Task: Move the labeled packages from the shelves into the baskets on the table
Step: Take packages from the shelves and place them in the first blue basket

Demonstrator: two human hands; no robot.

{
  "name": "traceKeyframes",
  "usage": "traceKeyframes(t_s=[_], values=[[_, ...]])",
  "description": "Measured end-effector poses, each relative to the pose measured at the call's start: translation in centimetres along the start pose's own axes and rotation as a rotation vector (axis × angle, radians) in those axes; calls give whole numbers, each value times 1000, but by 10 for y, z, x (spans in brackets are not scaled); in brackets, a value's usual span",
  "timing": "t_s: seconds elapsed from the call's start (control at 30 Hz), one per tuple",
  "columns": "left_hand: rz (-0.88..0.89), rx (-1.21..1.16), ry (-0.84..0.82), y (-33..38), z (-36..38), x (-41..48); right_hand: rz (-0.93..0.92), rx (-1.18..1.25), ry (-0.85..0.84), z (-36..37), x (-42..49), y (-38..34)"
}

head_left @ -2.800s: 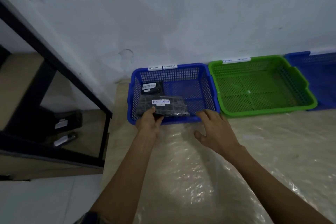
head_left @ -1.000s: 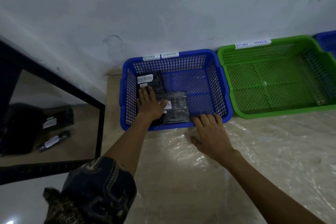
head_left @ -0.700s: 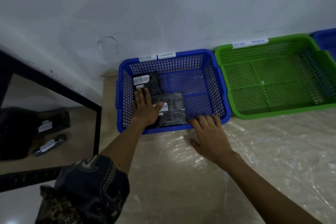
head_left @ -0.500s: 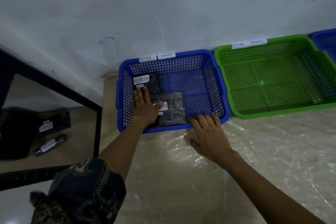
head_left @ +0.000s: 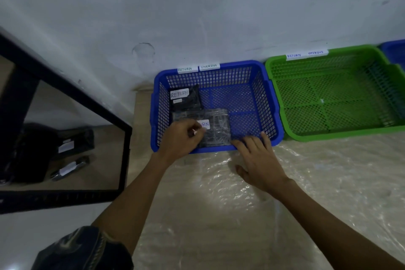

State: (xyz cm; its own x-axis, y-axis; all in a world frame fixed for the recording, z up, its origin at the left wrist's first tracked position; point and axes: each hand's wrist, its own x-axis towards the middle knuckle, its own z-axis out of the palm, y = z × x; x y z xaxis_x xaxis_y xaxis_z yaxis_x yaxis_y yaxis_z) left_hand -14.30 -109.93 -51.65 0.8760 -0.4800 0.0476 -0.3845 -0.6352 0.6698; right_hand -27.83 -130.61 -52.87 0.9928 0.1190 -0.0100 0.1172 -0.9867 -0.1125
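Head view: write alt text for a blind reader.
A person's left hand, fingers curled, lies on a black package in a blue basket, near a second package marked RETURN; the open right hand touches the basket's front rim. A green basket stands beside it.

Our left grip (head_left: 182,138), lying flat before, now curls and pinches the near package (head_left: 217,133) at its label (head_left: 205,124).

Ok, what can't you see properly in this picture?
Head view:
- Front package label: left hand covers its start.
- Small tag on back package: too small to read.
- Shelf packages: labels blurred.
- Far blue basket: cut off by right edge.
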Motion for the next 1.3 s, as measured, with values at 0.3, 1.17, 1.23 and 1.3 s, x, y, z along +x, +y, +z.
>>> traceKeyframes(t_s=[0.3, 1.17, 1.23, 1.3], values=[[-38, 25, -4, 8, 1, -17, 9, -18, 25, 5, 3, 1], [-117, -284, 357, 153, -222, -361, -186, 179, 161, -204, -165, -219], [-97, -271, 391, 157, -250, -397, -221, 175, 194, -224, -179, -255], [-74, -259, 412, 157, -275, -429, -248, 168, 231, -240, -194, -291]])
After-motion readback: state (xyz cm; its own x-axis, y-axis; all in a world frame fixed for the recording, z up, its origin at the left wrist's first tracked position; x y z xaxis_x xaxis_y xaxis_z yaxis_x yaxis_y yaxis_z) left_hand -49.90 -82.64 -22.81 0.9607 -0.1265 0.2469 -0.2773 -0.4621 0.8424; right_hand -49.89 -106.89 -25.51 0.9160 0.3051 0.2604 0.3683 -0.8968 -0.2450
